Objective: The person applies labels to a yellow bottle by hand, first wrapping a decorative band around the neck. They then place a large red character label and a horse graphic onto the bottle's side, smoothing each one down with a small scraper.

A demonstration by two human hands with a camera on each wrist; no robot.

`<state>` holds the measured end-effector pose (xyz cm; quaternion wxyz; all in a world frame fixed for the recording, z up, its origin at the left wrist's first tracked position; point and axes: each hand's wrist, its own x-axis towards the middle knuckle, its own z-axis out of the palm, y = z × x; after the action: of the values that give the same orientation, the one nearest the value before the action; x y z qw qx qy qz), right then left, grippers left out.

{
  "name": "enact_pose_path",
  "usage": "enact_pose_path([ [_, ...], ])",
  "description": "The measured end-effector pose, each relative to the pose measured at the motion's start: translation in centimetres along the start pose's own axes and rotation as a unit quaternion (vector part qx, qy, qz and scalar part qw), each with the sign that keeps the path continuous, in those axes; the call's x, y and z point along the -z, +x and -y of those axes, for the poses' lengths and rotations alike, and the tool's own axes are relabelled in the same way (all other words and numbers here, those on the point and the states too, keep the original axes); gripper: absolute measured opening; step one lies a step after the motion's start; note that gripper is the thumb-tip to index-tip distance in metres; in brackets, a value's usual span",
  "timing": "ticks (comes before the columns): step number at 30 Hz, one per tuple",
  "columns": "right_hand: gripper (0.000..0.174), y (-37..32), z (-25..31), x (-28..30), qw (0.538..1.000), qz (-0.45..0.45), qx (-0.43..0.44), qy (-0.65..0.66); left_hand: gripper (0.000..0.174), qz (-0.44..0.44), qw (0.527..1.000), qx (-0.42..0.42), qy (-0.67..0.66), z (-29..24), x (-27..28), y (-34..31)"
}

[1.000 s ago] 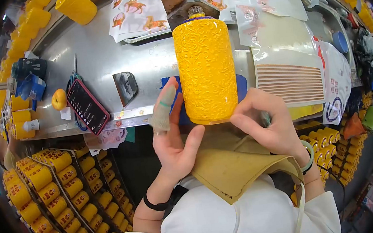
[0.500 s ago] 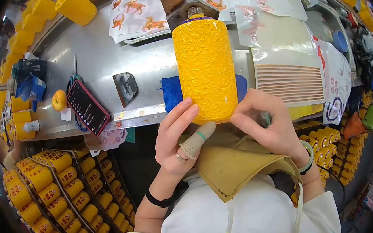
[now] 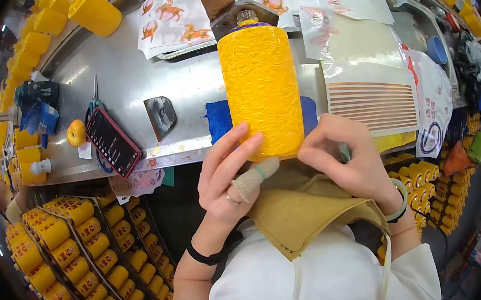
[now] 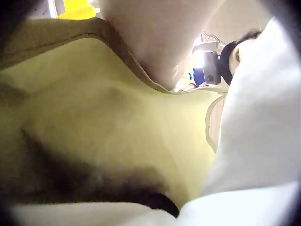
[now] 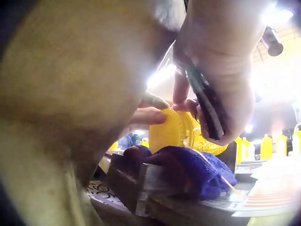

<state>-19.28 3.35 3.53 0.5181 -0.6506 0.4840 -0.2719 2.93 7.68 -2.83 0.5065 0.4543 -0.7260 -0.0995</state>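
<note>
A yellow embossed bottle (image 3: 260,84) lies with its neck toward a metal holder (image 3: 245,16) and its base toward the person. The left hand (image 3: 223,177) holds the base's left side, two fingertips on the wall and a finger in a cloth fingertip cover (image 3: 249,182) bent at the bottom edge. At the base's right edge, the right hand (image 3: 348,154) touches with thumb and forefinger. Its other fingers curl round a dark flat tool (image 5: 209,110). A thin orange strip (image 5: 214,165) trails from the base in the right wrist view. Blue cloth (image 3: 219,120) lies under the bottle.
A striped sheet (image 3: 372,105) lies to the right. Printed sheets (image 3: 173,17) are behind. At left are a phone (image 3: 112,140), scissors (image 3: 95,94), a round yellow-orange fruit (image 3: 76,133) and a dark flat piece (image 3: 160,117). Racked yellow bottles (image 3: 82,252) stand below the bench.
The left hand, earlier spread beside the bottle, has closed in on its base. The bottle's relief now looks blurred, as if turning. The right hand stays at the base's right edge.
</note>
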Motion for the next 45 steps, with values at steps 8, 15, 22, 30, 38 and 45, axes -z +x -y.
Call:
enact_pose_path([
  [8, 0.011, -0.1, -0.4, 0.9, 1.0, -0.002, -0.008, -0.018, 0.03, 0.009, 0.998, -0.03, 0.061, 0.0, 0.0, -0.7],
  [15, 0.009, 0.0, -0.2, 1.0, 1.0, -0.003, -0.003, -0.031, 0.029, -0.02, 0.997, 0.062, -0.052, 0.4, -0.8, -1.4],
  [22, 0.009, -0.2, -0.1, 1.3, 1.0, -0.001, 0.001, -0.015, 0.039, -0.049, 0.994, 0.092, -0.045, 0.7, -0.9, -2.5],
  [30, 0.01, -0.2, -1.1, 1.5, 0.999, -0.007, -0.001, -0.031, 0.027, 0.023, 0.993, -0.08, 0.086, -0.1, -0.4, -0.9],
  [38, 0.01, 0.0, -0.5, 0.7, 1.0, -0.01, -0.009, -0.001, 0.043, -0.092, 0.983, 0.136, -0.083, 0.7, -1.6, -2.2],
  [45, 0.01, -0.1, -0.8, 0.9, 1.0, -0.02, 0.0, -0.02, 0.037, 0.009, 0.997, -0.022, 0.071, -0.1, 0.1, -1.4],
])
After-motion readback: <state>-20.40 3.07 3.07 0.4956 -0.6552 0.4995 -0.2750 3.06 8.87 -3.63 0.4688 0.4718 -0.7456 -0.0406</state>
